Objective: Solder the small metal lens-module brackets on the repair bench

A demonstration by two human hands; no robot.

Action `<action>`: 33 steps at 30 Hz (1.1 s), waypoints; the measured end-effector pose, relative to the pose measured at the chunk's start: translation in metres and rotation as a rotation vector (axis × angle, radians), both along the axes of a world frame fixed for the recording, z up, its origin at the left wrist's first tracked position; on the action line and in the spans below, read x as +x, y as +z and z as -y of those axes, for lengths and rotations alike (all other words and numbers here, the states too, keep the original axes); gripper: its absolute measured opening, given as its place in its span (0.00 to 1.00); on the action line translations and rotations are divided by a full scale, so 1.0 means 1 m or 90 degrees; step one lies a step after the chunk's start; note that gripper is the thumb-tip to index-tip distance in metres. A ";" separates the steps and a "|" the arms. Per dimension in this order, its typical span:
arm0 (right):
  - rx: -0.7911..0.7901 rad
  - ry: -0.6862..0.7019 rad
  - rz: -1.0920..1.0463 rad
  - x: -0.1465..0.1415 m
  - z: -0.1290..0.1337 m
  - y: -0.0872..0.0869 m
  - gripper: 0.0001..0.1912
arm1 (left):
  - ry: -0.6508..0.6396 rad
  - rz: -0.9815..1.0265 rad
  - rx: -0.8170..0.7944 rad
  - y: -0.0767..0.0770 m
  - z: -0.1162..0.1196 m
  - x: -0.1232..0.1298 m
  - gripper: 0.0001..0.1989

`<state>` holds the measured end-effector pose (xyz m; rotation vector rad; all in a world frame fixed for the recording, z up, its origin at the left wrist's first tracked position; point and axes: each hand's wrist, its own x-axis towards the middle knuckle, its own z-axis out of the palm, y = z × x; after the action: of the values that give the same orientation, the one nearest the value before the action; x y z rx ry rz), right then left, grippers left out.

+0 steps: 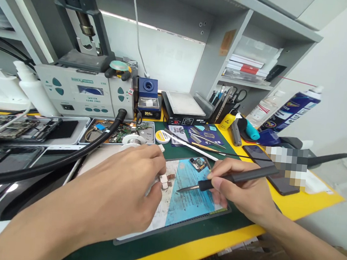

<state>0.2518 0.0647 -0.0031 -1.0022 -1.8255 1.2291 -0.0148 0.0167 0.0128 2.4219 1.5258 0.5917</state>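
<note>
My right hand (238,189) grips the black handle of a soldering iron (206,184). Its bare metal tip points left, just above the blue half of a worn mat (191,201) printed white and blue. My left hand (125,186) is closed, thumb and forefinger pinching the edge of a small flex-cable part (164,181) with white squares and copper-coloured ends. The tip is a short way right of that part, apart from it. A small black phone board or camera piece (200,164) lies at the mat's far edge. My left palm and other fingertips are hidden.
A solder spool (134,140) stands behind my left hand. A thick black hose (98,147) crosses the left side over phones and a tray of circuit boards (142,130). Behind are a rework station (85,93) and a hot plate (184,106). A dark phone (279,177) lies right.
</note>
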 end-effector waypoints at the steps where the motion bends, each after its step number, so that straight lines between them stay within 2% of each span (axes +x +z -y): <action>1: -0.004 0.003 -0.001 0.000 0.000 0.000 0.08 | 0.001 0.000 -0.001 0.000 0.000 0.000 0.08; 15: -0.034 -0.036 -0.018 -0.005 -0.001 0.002 0.07 | 0.001 -0.028 -0.004 0.002 0.000 0.000 0.09; 21: -0.040 -0.011 -0.021 -0.002 -0.002 0.001 0.08 | 0.002 -0.010 -0.008 0.002 0.000 0.001 0.08; 27: -0.113 -0.027 -0.105 -0.004 -0.007 -0.002 0.09 | -0.003 -0.016 0.003 0.001 -0.001 0.000 0.09; 33: -0.281 -0.039 -0.163 -0.006 -0.014 0.014 0.11 | -0.004 -0.021 -0.010 0.001 -0.001 -0.001 0.09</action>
<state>0.2454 0.0788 0.0113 -1.0638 -1.3460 1.6811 -0.0160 0.0181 0.0139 2.4351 1.5300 0.5401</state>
